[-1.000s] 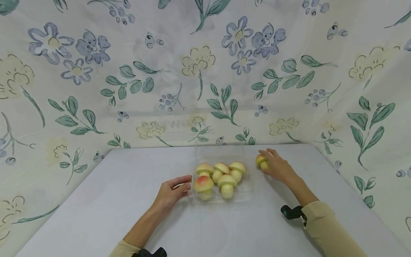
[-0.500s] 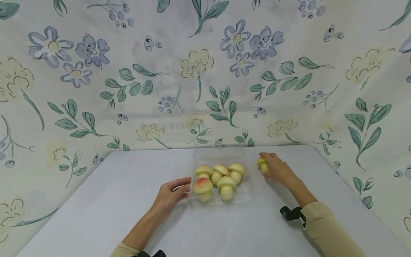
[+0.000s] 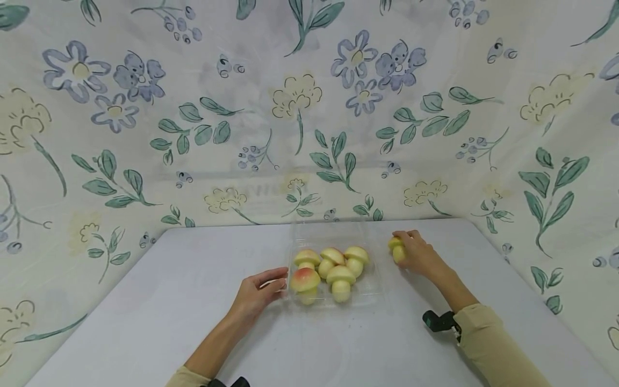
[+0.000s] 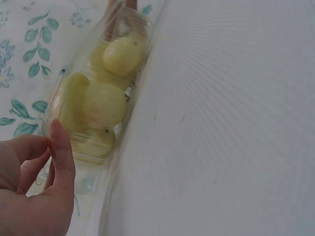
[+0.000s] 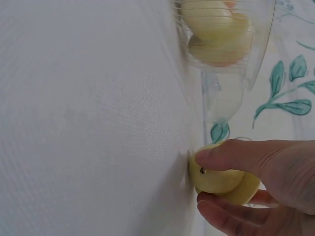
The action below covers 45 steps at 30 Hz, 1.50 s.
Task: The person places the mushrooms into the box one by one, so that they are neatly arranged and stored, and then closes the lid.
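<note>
A clear plastic box [image 3: 372, 290] stands on the table, holding several pale yellow toy mushrooms [image 3: 341, 285], one with a red-tinged cap [image 3: 306, 278]. At its left side is my left hand [image 3: 258, 293]; in the left wrist view the thumb [image 4: 61, 152] and a finger pinch the box's rim. Right of the box, my right hand [image 3: 419, 255] grips another yellow toy mushroom [image 3: 397, 250] by its side, thumb and fingers around it. In the right wrist view this mushroom [image 5: 216, 179] is at the table surface, partly hidden by the hand.
The box's transparent lid [image 3: 331, 232] is raised at the back. A white table [image 3: 193, 301] lies under everything, and a floral cloth [image 3: 261, 118] hangs behind its far edge. Black cameras [image 3: 439, 320] are strapped at the wrists.
The right hand and its mushroom have shifted very slightly to the right, and the mushroom has turned a little in the grip. The left hand and the box stay in place.
</note>
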Motion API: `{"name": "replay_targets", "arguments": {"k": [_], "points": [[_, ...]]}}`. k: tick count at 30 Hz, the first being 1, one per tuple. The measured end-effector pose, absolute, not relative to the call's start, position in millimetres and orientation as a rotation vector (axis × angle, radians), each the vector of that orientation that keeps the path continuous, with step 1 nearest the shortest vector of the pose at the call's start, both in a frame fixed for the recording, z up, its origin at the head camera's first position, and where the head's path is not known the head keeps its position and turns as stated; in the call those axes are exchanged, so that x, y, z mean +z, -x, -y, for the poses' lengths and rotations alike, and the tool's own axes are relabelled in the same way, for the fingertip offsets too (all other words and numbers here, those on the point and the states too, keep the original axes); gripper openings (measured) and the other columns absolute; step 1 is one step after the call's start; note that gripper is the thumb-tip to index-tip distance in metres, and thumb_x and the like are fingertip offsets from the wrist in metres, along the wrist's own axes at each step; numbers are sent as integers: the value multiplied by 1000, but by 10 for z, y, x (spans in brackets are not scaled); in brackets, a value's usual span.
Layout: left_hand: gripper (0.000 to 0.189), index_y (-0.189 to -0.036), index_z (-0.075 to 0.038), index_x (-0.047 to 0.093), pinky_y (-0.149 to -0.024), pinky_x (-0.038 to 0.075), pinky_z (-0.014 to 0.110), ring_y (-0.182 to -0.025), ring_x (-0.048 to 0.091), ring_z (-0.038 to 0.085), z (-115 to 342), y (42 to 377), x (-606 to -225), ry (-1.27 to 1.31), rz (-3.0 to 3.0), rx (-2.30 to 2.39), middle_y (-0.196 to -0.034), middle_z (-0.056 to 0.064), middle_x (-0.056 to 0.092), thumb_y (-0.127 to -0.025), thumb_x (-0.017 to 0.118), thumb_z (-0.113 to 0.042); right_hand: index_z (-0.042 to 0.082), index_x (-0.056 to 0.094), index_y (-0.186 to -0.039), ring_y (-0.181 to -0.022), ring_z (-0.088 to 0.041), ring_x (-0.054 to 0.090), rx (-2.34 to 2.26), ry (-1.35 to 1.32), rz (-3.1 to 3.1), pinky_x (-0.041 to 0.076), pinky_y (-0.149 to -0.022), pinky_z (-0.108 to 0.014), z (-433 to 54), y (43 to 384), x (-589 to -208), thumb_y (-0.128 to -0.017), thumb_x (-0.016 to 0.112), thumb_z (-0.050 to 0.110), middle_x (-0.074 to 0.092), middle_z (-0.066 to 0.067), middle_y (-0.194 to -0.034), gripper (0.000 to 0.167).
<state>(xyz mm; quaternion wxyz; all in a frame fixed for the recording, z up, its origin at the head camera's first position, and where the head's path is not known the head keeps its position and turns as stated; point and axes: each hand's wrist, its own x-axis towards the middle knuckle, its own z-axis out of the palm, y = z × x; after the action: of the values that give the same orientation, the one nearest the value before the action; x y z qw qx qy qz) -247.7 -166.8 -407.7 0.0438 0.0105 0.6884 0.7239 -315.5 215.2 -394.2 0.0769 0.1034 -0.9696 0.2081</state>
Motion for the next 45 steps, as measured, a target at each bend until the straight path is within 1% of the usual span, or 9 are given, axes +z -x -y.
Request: {"name": "replay_targets", "arguments": {"k": [4, 10, 14, 18, 24, 30, 37, 42, 45], "points": [[41, -132, 9, 55, -78, 59, 20, -90, 64, 4, 1664, 2475, -4069, -38, -2107, 2216, -131, 17, 62, -93, 62, 1, 5, 43, -141, -111, -47, 54, 637, -310, 2907, 50, -88, -61, -2161, 3153, -3946, -81, 77, 7, 43, -32, -135, 69], [41, -132, 10, 55, -78, 59, 21, -89, 64, 4, 1670, 2484, -4078, -57, -2114, 2211, -132, 19, 61, -93, 62, 1, 7, 43, -141, -106, -46, 56, 652, -322, 2911, 53, -84, -58, -2176, 3150, -3946, -82, 76, 9, 42, -32, -136, 68], [41, -132, 11, 54, -77, 59, 21, -88, 65, 4, 1672, 2485, -4096, -52, -2105, 2224, -132, 21, 61, -92, 61, 2, 7, 43, -141, -110, -46, 55, 667, -329, 2912, 52, -88, -60, -2172, 3149, -3945, -83, 76, 10, 43, -31, -137, 67], [41, -132, 12, 54, -77, 59, 21, -88, 65, 4, 1669, 2484, -4106, -45, -2096, 2232, -132, 21, 61, -92, 61, 3, 6, 45, -140, -112, -46, 55, 663, -358, 2895, 51, -88, -62, -2169, 3151, -3941, -82, 76, 8, 45, -32, -135, 66], [41, -132, 11, 54, -77, 59, 20, -87, 65, 4, 1665, 2480, -4105, -38, -2092, 2237, -130, 20, 62, -92, 61, 2, 7, 44, -140, -108, -43, 56, 653, -374, 2864, 52, -88, -60, -2177, 3137, -3905, -82, 76, 6, 44, -31, -136, 67], [41, -133, 10, 54, -78, 59, 20, -88, 65, 4, 1669, 2475, -4086, -32, -2088, 2236, -131, 18, 62, -93, 61, 1, 8, 44, -141, -108, -41, 56, 645, -419, 2819, 53, -88, -58, -2162, 3112, -3834, -81, 76, 5, 43, -30, -138, 67], [43, -133, 11, 54, -79, 59, 21, -90, 65, 5, 1697, 2466, -4080, -58, -2083, 2252, -130, 17, 63, -92, 62, 1, 9, 45, -140, -105, -39, 59, 608, -495, 2745, 56, -84, -54, -2102, 3063, -3730, -79, 79, 6, 45, -28, -137, 70], [43, -132, 12, 53, -79, 59, 21, -91, 65, 6, 1702, 2460, -4085, -74, -2081, 2244, -127, 16, 64, -92, 63, 1, 7, 47, -138, -95, -34, 62, 604, -547, 2689, 57, -76, -47, -2064, 2975, -3644, -78, 80, 5, 48, -28, -132, 69], [43, -132, 12, 54, -79, 59, 21, -90, 65, 6, 1696, 2452, -4084, -72, -2080, 2243, -127, 16, 64, -92, 63, 1, 8, 48, -138, -91, -30, 62, 614, -552, 2690, 57, -75, -42, -2036, 2926, -3597, -78, 80, 5, 48, -28, -132, 69]]}}
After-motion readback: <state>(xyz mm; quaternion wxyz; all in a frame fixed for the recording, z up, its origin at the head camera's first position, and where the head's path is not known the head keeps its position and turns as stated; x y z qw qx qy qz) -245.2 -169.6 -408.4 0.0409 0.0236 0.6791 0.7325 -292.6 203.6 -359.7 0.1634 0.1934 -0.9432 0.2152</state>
